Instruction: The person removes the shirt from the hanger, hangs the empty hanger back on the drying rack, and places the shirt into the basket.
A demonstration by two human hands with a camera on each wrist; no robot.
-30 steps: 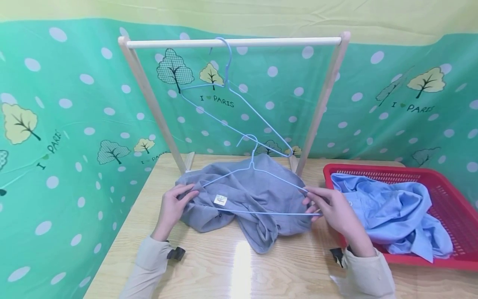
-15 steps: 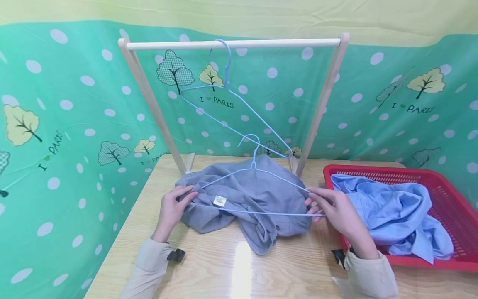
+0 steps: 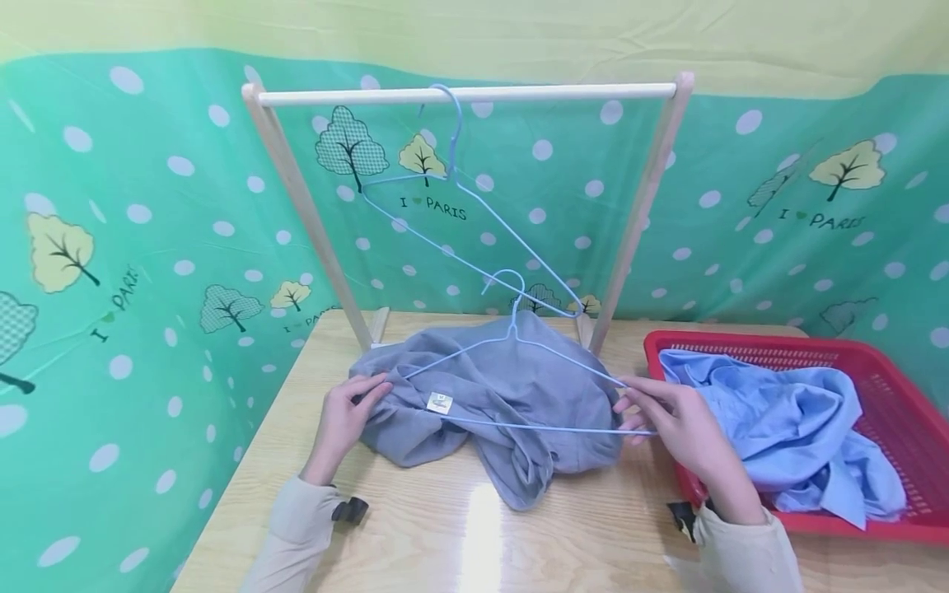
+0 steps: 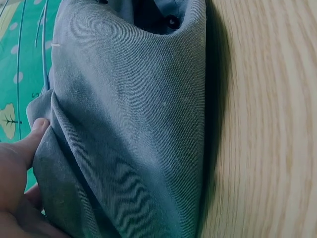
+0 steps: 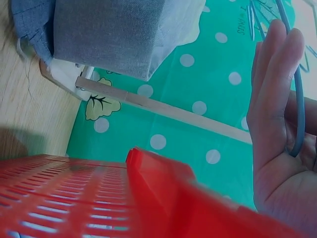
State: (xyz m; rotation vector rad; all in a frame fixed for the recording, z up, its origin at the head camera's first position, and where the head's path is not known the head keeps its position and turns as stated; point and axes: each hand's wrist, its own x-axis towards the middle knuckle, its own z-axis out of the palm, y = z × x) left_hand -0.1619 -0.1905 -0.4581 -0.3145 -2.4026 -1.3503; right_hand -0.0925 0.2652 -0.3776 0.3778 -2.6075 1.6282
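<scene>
A grey shirt (image 3: 519,371) lies bunched on the table, a small white label showing at its left. Across it lies a light blue wire hanger (image 3: 513,329), hook upward, its left end hidden in the cloth. My left hand (image 3: 344,422) pinches the shirt's left edge between thumb and fingers; in the left wrist view the thumb presses the grey fabric (image 4: 129,109). With my right hand (image 3: 689,428) I hold the hanger's right end, which stands outside the shirt. The right wrist view shows the wire (image 5: 300,111) between that hand's thumb and fingers.
A second blue hanger (image 3: 519,236) hangs from the white rail (image 3: 563,92) of a wooden rack behind the shirt. On the right, a red basket (image 3: 897,395) holds a light blue shirt (image 3: 786,420), close beside my right forearm. A green patterned curtain (image 3: 148,329) surrounds the table (image 3: 400,527).
My right hand and the hanger have shifted slightly to the right. My left hand keeps its pinch on the grey shirt, and the head view has tilted a little.
</scene>
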